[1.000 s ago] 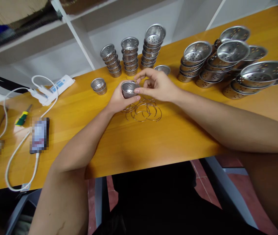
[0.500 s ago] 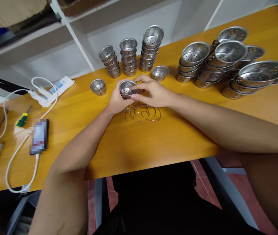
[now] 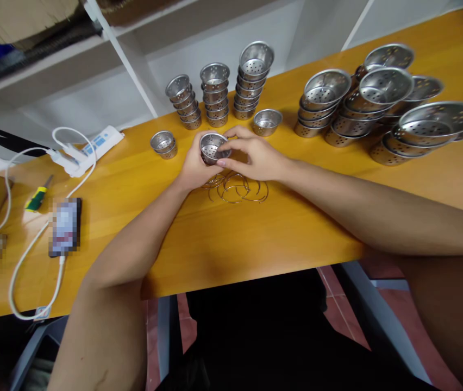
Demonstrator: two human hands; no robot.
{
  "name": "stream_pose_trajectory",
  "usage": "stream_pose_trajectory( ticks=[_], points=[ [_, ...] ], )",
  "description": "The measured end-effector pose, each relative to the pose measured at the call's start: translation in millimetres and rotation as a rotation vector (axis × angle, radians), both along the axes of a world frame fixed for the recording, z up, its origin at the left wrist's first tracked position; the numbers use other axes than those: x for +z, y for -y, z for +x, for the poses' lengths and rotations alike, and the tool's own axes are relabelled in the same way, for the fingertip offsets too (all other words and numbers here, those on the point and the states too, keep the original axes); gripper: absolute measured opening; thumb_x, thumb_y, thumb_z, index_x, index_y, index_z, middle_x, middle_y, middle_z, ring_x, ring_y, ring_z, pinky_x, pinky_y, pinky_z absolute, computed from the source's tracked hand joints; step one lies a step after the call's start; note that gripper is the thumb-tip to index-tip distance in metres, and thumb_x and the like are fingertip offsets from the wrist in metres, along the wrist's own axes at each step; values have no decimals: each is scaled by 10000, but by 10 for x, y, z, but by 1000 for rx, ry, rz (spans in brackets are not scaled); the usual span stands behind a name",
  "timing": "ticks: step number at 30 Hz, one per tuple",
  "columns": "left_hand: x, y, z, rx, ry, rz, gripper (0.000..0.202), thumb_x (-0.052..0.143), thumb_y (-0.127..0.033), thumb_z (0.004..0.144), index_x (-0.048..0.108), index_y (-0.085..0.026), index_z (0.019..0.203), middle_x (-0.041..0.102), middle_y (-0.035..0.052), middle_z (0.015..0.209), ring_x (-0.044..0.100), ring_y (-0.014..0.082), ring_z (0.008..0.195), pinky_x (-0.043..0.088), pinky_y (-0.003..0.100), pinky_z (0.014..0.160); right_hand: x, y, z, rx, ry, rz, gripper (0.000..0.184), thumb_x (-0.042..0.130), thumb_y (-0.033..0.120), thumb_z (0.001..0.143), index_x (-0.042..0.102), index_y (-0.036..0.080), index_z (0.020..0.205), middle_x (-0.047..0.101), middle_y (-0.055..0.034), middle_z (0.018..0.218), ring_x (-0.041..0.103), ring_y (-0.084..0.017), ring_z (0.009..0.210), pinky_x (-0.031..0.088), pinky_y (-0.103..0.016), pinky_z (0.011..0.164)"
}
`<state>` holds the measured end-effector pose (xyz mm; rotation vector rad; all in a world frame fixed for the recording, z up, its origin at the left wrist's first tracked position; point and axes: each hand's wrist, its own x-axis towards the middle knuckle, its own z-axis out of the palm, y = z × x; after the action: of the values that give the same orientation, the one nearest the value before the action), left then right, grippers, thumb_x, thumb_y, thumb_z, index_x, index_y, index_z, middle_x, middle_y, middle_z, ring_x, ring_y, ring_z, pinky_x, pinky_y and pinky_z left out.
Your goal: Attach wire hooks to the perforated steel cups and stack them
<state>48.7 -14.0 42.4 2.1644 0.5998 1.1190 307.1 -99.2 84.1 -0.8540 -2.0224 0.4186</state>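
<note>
My left hand (image 3: 195,165) is wrapped round a perforated metal cup (image 3: 212,145), which stands mouth up with holes in its base and side. Thumb and forefinger of my right hand (image 3: 251,155) pinch the cup's right rim, the forefinger reaching a little inside. Several thin wire rings (image 3: 237,188) lie loosely on the table just below the hands, partly hidden by them. To the left stands a small perforated cup (image 3: 163,145). Another single cup (image 3: 267,122) rests behind my right hand.
Behind my hands rise stacked cups (image 3: 216,95). More cup stacks (image 3: 349,122), some leaning, occupy the right side. On the left lie a white power strip (image 3: 100,146), a screwdriver (image 3: 36,200) and a phone (image 3: 65,225) on a white cable. The wooden table's front edge (image 3: 256,281) is near my lap.
Almost nothing differs. Both hands keep their hold on the cup, and the whole view has shifted very slightly.
</note>
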Motion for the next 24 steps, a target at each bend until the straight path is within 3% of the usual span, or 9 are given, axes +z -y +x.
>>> stream_pose_trajectory(
  ticks=[4,8,11,13,16,21,24],
  points=[
    [-85,-70,-5,-22,13,18,1097,1027,-926,966,566,-309,1747,759,146,1582,825,371,1503,693,575,1374,-8,24,-20,-28,-9,7,604,833,793,1190,947,281,1491,766,-205,1638,739,-487,1561,585,-792,1433],
    [-151,-98,30,-14,6,12,1133,1090,-798,971,512,-329,1825,729,168,1682,806,385,1590,709,585,1394,90,53,26,-84,51,56,477,810,756,1216,931,307,1319,756,-189,1712,747,-475,1499,641,-770,1353],
    [-181,-96,49,-24,9,-15,1177,1078,-785,989,453,-360,1891,685,184,1787,772,397,1665,734,581,1371,197,45,117,-86,214,99,477,657,689,1294,907,282,1286,839,-190,1556,817,-431,1321,708,-668,1166],
    [-205,-119,29,-23,-4,-35,1198,1043,-824,1005,408,-391,1924,631,198,1883,751,403,1689,757,571,1321,301,37,199,-131,299,85,474,605,648,1316,902,279,1340,879,-176,1431,837,-425,1276,702,-625,1119],
    [-240,-182,-43,-2,-86,-56,1133,973,-829,1063,367,-446,1940,572,191,1978,742,386,1685,765,546,1265,507,40,344,-324,376,-35,478,563,637,1329,894,314,1450,876,-179,1509,826,-449,1376,665,-625,1203],
    [-212,-176,-110,32,-163,-30,797,907,-620,1135,537,-418,1812,621,146,1945,756,354,1664,766,495,1227,746,31,498,-648,516,-183,619,424,698,1340,840,327,1610,836,-199,1669,760,-510,1466,631,-656,1212],
    [-119,-78,-96,46,-178,-1,688,885,-518,1136,606,-392,1752,677,136,1869,783,339,1634,770,471,1214,775,26,446,-759,570,-270,552,458,555,1351,830,252,1624,803,-234,1737,781,-504,1451,611,-631,1180]
  ],
)
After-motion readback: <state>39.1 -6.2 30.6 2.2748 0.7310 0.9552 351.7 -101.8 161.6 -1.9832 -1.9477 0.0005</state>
